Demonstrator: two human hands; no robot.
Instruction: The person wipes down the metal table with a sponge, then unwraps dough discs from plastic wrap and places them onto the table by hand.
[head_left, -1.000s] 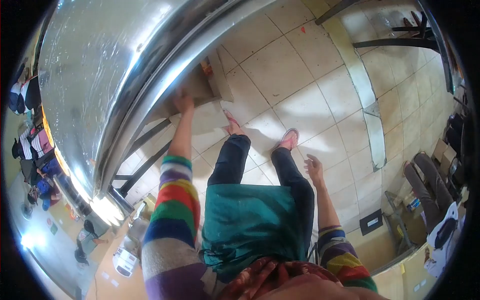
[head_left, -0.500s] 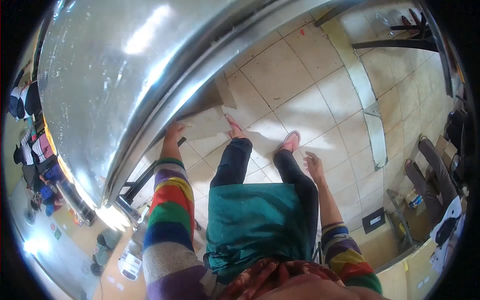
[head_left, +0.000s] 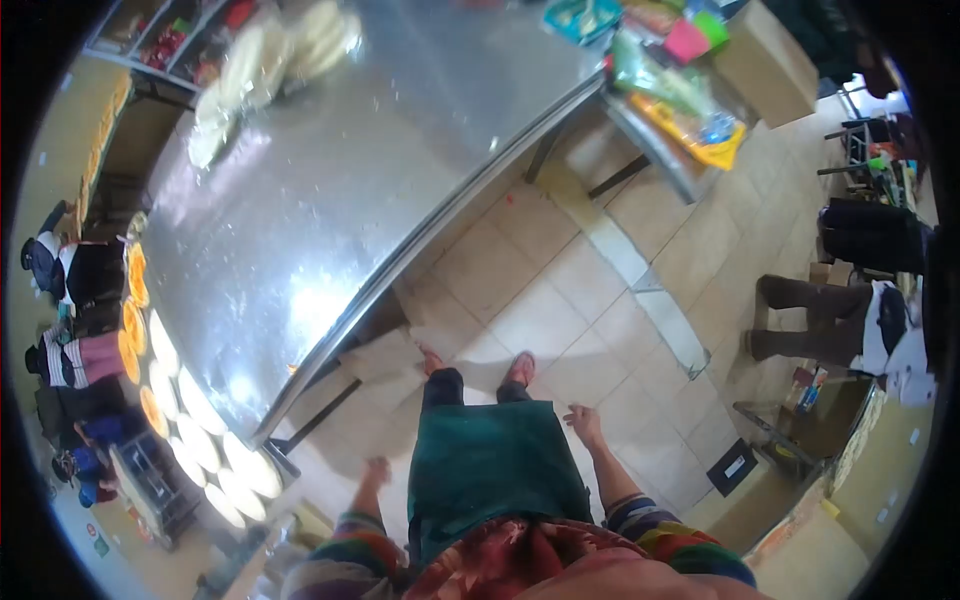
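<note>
My left hand (head_left: 374, 474) hangs at my left side over the tiled floor, below the near corner of the metal table (head_left: 330, 230). It looks loosely open, though blurred, and I see nothing in it. On the other side, my right hand (head_left: 584, 424) hangs beside the green apron (head_left: 495, 470), its fingers loose and apart, holding nothing. Neither hand touches the table. Along the table's left edge lie several pale oval pieces (head_left: 197, 440) and several orange-topped ones (head_left: 134, 327). Clear plastic bags (head_left: 255, 65) with pale contents rest on its far side.
Packets (head_left: 690, 130) and a cardboard box (head_left: 765, 62) stand at the far right of the table. Another person's legs (head_left: 810, 315) are at right, near a low table (head_left: 800, 530). People (head_left: 75, 360) stand at far left. A metal strip (head_left: 640, 280) crosses the floor.
My view has drawn back and up from the table, so its top and the things on it now show. My left hand, earlier close to the table's edge, now hangs apart from it.
</note>
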